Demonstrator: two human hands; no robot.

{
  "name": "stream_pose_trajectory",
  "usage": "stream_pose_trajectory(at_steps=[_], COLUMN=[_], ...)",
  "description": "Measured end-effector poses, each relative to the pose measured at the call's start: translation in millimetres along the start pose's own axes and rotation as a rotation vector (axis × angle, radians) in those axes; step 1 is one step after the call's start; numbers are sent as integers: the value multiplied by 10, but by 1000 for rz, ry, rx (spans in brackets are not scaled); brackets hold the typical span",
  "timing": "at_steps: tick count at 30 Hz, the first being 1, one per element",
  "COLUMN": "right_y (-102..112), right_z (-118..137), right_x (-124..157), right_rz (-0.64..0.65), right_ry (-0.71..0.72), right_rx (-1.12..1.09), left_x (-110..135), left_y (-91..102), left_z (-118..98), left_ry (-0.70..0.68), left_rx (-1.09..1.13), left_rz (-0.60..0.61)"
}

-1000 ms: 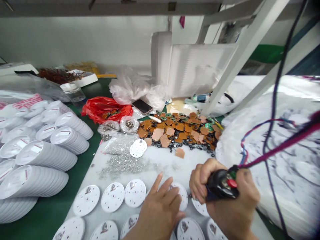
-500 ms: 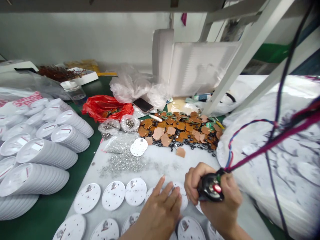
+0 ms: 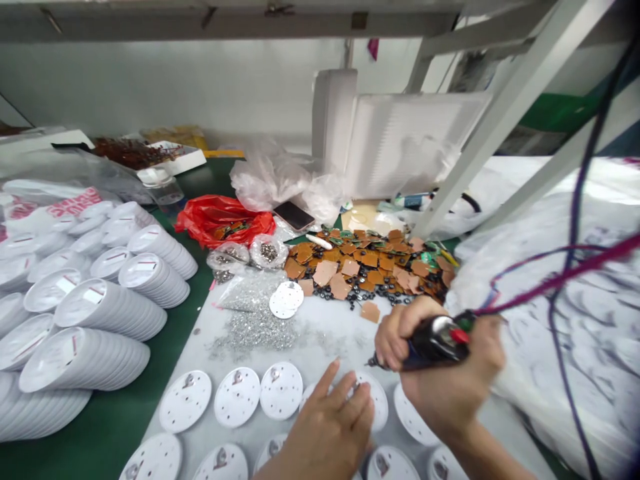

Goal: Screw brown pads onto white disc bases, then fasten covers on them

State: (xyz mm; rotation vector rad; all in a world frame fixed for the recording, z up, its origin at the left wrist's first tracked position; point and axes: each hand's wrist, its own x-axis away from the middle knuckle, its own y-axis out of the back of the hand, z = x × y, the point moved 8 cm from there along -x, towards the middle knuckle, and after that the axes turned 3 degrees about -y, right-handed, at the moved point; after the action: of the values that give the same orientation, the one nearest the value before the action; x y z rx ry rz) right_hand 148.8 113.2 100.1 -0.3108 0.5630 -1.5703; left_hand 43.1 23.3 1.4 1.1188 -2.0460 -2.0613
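The right hand (image 3: 445, 380) has risen off the lower discs and now sits higher over the white bench (image 3: 330, 333), closer to the pile of brown squares (image 3: 360, 267). Its fingers (image 3: 395, 340) curl tightly around a small black power screwdriver (image 3: 435, 343), which has swung flatter, so its metal tip now shows, pointing left and downward. Red and purple wires (image 3: 555, 283) trail from its back end over a big white sack (image 3: 550, 347). The left hand (image 3: 325, 433) stays where it was, fingers spread and resting on a white plastic disc (image 3: 379, 402), low on the bench and partly hidden by them. The screwdriver tip hangs near that disc's upper edge (whether they touch, I can't quite tell). More discs (image 3: 237, 397) lie flat in rows beside it, each with a small dark mark. Farther up, a heap of silver screws (image 3: 255, 331) spreads across the bench, and black bits lie scattered among the brown squares. Tall leaning stacks of white discs (image 3: 85, 340) stand on the green mat (image 3: 115, 413) to the left, with a red bag (image 3: 223, 220) and a phone (image 3: 294, 216) behind.
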Motion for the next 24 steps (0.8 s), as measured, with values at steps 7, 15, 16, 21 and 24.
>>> stream_pose_trajectory(at_steps=[7,15,16,21,24], right_y=[-69,-177,-164,-69,-101], right_z=[-453,-176,-227,-433,-339], right_x=[-102,-74,-76,-89,-87], right_rz=[27,70,67,41,54], right_ry=[-89,-30,-44,-67,-43], right_rx=[34,2,12,40,13], left_x=[-40,-204,-230,-256,-229], left_y=[399,371,338,297,265], left_z=[281,737,747,751,767], left_ry=[219,441,445,461,474], left_rx=[223,223,216,196,243], left_rz=[-128,110,129,123,115])
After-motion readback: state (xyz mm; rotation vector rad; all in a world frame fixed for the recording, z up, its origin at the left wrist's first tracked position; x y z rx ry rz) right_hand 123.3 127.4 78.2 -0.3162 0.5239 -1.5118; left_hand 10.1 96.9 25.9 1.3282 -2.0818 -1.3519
